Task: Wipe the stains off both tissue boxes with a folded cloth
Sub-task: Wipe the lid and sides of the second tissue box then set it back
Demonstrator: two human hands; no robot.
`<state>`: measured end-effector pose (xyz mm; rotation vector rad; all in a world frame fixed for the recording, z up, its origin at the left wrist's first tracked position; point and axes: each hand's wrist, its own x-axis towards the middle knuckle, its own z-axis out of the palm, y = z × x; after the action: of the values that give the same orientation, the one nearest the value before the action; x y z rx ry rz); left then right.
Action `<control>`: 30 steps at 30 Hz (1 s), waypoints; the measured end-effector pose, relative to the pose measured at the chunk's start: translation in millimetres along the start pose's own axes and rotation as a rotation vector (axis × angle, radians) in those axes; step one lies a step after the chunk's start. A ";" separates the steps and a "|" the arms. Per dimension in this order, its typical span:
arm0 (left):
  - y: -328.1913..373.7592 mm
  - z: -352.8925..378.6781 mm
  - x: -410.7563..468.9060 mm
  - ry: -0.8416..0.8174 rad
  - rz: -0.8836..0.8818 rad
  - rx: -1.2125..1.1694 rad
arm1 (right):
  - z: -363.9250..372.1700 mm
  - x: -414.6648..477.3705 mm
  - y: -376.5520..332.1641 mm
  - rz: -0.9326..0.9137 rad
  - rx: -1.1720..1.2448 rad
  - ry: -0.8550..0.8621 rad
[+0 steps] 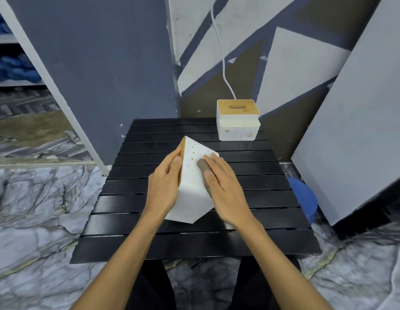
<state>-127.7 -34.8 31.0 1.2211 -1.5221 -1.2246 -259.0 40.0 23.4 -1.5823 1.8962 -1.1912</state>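
A: Black slatted surface (217, 242), two boxes. Where's the work?
B: Near box (190, 198), white with a wood-coloured top, tipped up on one corner mid-surface. Far box (238, 120) stands upright at the back right, well apart, no hand on it.
A: Hands?
B: Left hand (164, 186) grips the near box at its top end, thumb on the edge, steadying the tilt. Right hand (226, 189) lies flat, fingers straight, pressing the grey cloth (203, 168) onto the upturned white face.
A: Step?
B: Reads as wiping box one of two. I'd call the task early.
A: Condition?
B: Brown specks (192, 151) scattered on the upper part of that face, just above the cloth. Lower part looks clean. Far box has brownish marks (248, 134) on its front lower panel.
A: Next move?
B: My guess: slide the cloth up over the specks with steady pressure while the left hand keeps the box from slipping. Then the far box.
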 end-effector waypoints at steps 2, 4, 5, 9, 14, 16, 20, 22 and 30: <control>1.2 2.4 -1.5 0.009 0.002 -0.012 | 2.9 -13.4 1.0 -0.011 0.003 0.011; 1.8 3.7 -2.3 0.020 0.007 -0.029 | 7.7 -25.0 0.0 -0.119 -0.077 0.024; 2.0 4.2 -2.4 0.020 0.013 -0.029 | 8.2 -26.2 -0.9 -0.171 -0.105 0.017; 1.5 3.8 -1.0 0.012 0.011 -0.003 | -0.5 -6.4 -4.6 -0.210 -0.097 -0.048; -1.8 3.4 -1.7 0.021 0.009 -0.056 | -3.0 -6.8 14.9 0.035 0.029 -0.049; -3.6 3.7 -0.1 0.020 0.018 -0.069 | 2.1 -17.6 12.3 -0.028 -0.026 -0.048; -7.3 2.2 4.2 -0.005 0.026 -0.053 | 4.3 -13.3 1.4 -0.188 -0.147 -0.029; -8.5 0.6 4.8 -0.006 0.030 -0.041 | 1.2 -1.1 0.6 -0.199 -0.125 -0.028; -5.0 3.6 1.8 0.003 0.013 -0.081 | 6.3 -18.5 -1.8 -0.184 -0.193 -0.049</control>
<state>-130.6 -36.2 25.4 1.1580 -1.4616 -1.2635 -248.0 55.1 17.4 -1.9059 1.9164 -1.0549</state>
